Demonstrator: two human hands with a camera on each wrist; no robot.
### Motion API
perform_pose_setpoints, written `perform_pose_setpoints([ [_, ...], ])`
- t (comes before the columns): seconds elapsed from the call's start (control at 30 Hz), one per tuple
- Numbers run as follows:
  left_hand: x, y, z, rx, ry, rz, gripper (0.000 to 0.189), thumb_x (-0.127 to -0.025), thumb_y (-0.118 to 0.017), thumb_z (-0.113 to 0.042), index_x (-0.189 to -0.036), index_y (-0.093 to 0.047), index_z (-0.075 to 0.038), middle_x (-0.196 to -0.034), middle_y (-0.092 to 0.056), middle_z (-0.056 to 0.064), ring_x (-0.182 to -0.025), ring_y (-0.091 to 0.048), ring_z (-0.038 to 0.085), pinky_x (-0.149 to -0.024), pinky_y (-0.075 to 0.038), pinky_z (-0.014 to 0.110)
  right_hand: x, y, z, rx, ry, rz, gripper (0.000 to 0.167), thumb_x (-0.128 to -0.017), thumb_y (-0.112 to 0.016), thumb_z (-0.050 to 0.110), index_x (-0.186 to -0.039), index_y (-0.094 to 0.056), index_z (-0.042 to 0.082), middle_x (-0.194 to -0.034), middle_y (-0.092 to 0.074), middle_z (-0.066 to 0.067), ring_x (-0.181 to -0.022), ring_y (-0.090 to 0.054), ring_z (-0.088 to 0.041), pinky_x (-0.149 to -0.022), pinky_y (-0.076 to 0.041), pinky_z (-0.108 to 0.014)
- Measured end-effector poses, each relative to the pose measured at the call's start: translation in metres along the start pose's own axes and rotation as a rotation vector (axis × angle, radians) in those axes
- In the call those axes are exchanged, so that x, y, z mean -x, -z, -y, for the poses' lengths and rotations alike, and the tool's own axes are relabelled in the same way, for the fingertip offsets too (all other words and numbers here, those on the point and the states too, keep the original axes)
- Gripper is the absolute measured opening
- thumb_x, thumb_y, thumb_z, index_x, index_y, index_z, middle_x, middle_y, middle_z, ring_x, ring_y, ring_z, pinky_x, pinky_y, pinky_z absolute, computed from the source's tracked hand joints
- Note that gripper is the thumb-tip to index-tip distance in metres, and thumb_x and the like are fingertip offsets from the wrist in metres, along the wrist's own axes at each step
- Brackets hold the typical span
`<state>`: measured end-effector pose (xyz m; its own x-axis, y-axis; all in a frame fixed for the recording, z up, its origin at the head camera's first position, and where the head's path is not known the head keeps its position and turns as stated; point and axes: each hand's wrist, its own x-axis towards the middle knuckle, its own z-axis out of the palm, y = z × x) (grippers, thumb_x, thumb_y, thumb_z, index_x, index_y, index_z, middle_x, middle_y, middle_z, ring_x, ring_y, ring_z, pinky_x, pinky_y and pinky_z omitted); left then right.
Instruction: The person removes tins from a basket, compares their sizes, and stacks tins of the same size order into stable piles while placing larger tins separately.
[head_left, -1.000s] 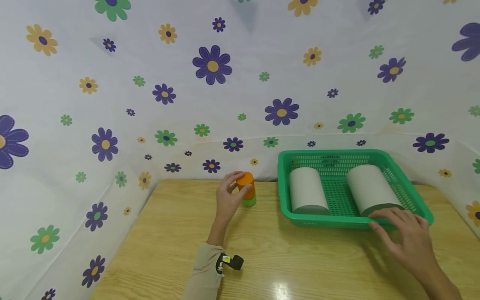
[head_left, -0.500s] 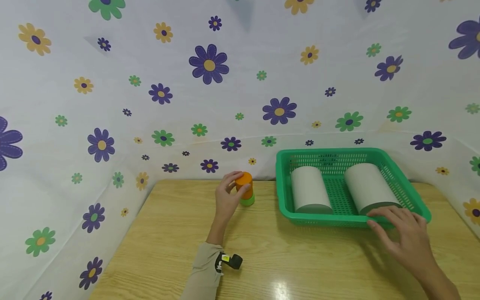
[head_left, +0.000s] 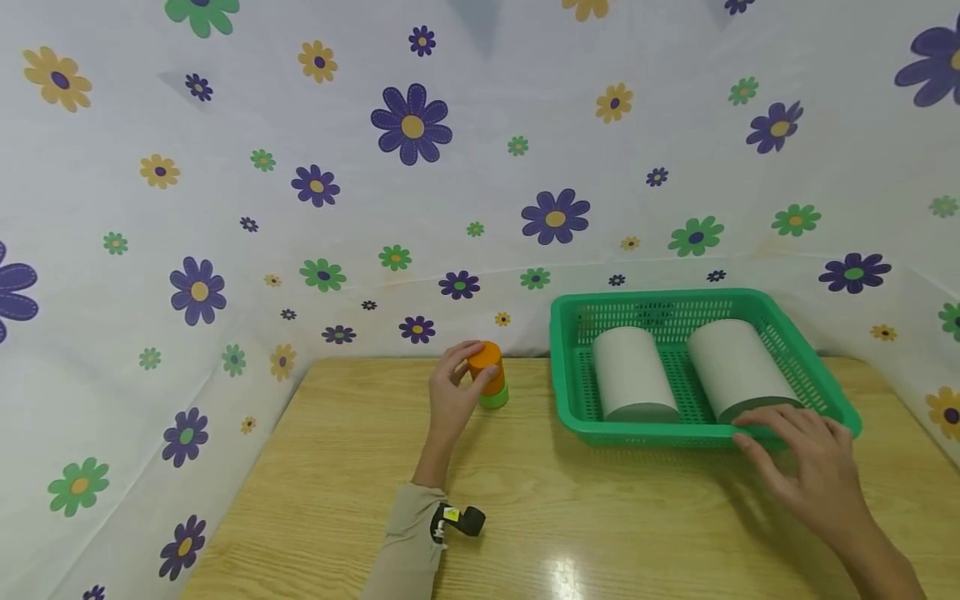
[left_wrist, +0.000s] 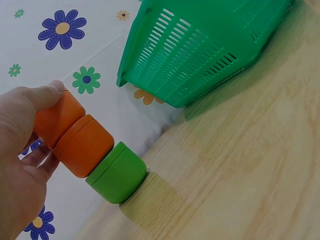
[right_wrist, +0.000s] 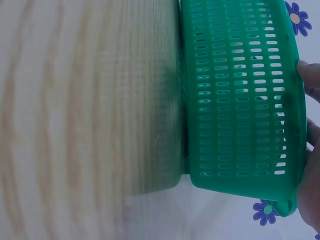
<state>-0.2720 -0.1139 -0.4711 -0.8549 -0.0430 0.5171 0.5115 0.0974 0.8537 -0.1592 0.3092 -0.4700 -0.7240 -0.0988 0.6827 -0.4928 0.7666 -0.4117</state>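
Observation:
My left hand (head_left: 450,400) grips the upper part of a small upright stack near the table's back edge. In the left wrist view, two orange lidded round containers, the upper (left_wrist: 59,120) and the lower (left_wrist: 84,146), sit on a green one (left_wrist: 117,172), which rests on the table. Thumb and fingers lie on either side of the top container. On the right, my right hand (head_left: 810,475) holds the front rim of a green plastic basket (head_left: 660,435), thumb outside and fingers over the rim. Inside lie two white cylinders, a left one (head_left: 636,371) and a right one (head_left: 738,367), apart.
The wooden table (head_left: 570,508) meets a white flower-printed cloth (head_left: 480,167) at the back and sides. The basket stands close to the back cloth, with a gap of table between it and the stack. A small black camera (head_left: 465,521) is strapped to the left forearm.
The left white cylinder has shifted rightward inside the basket, away from its left wall. Both hands keep their holds, and the head view has moved slightly.

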Motion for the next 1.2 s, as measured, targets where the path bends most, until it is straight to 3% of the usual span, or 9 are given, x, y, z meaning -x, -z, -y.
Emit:
perform_pose_setpoints([
  [0.3,0.001,-0.004,-0.003,0.004,0.022,0.002,0.037,-0.091,-0.074,0.005,-0.126,-0.065,0.012,-0.135,-0.056,0.031,-0.128,-0.053,0.044,-0.109,-0.042,0.062,0.001,0.003,0.000,-0.002,-0.009,-0.001,0.023,-0.079,-0.078,0.002,-0.098,-0.073,0.013,-0.100,-0.065,0.008,-0.103,-0.046,-0.002,-0.088,-0.026,-0.057],
  [0.73,0.000,-0.003,-0.009,0.002,-0.017,0.022,0.040,-0.089,-0.074,0.008,-0.126,-0.062,0.015,-0.136,-0.053,0.035,-0.129,-0.050,0.049,-0.110,-0.039,0.064,0.001,0.001,-0.003,0.014,0.006,-0.017,0.025,-0.077,-0.080,0.003,-0.098,-0.074,0.015,-0.100,-0.068,0.001,-0.103,-0.049,-0.007,-0.089,-0.026,-0.053],
  [1.13,-0.004,-0.001,-0.037,-0.124,-0.072,0.005,0.035,-0.090,-0.073,0.006,-0.125,-0.066,0.010,-0.134,-0.056,0.032,-0.130,-0.050,0.046,-0.110,-0.038,0.065,0.001,-0.002,-0.002,0.005,0.007,-0.017,0.026,-0.077,-0.081,0.002,-0.098,-0.074,0.016,-0.099,-0.068,0.000,-0.103,-0.049,-0.010,-0.088,-0.026,-0.057],
  [1.2,-0.006,-0.001,-0.035,-0.141,-0.089,0.003,0.034,-0.090,-0.073,0.007,-0.124,-0.067,0.009,-0.134,-0.057,0.032,-0.130,-0.050,0.045,-0.110,-0.039,0.064,0.001,-0.002,-0.002,0.005,0.001,-0.013,0.026,-0.077,-0.081,0.002,-0.098,-0.074,0.017,-0.100,-0.068,0.000,-0.102,-0.049,-0.010,-0.088,-0.026,-0.056],
])
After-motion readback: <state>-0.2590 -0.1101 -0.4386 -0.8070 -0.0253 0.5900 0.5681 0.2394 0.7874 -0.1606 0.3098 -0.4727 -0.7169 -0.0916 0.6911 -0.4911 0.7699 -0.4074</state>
